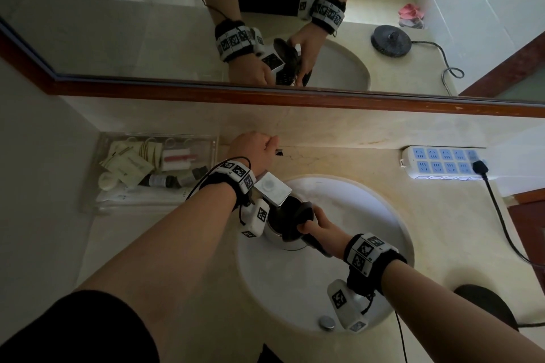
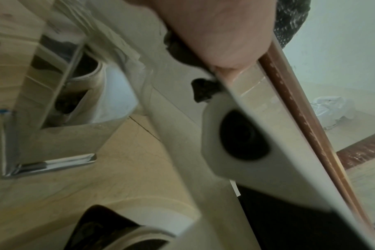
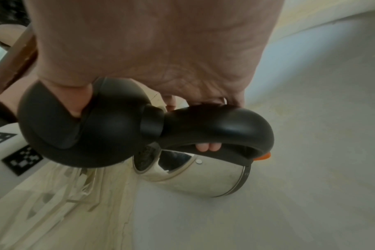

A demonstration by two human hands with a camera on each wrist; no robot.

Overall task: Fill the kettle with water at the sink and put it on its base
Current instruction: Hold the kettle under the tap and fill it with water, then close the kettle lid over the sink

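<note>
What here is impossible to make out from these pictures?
- Head view: the left hand covers the tap handle, so its setting is hidden.
- Head view: the open lid and the tap spout block the inside of the kettle; water level unknown.
- Left wrist view: blurred, no water stream discernible.
- Head view: the kettle base is partly cut off behind the right forearm.

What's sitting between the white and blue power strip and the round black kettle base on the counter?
Only bare beige marble counter, crossed by the black cord from the power strip toward the kettle base, in the head view.
</note>
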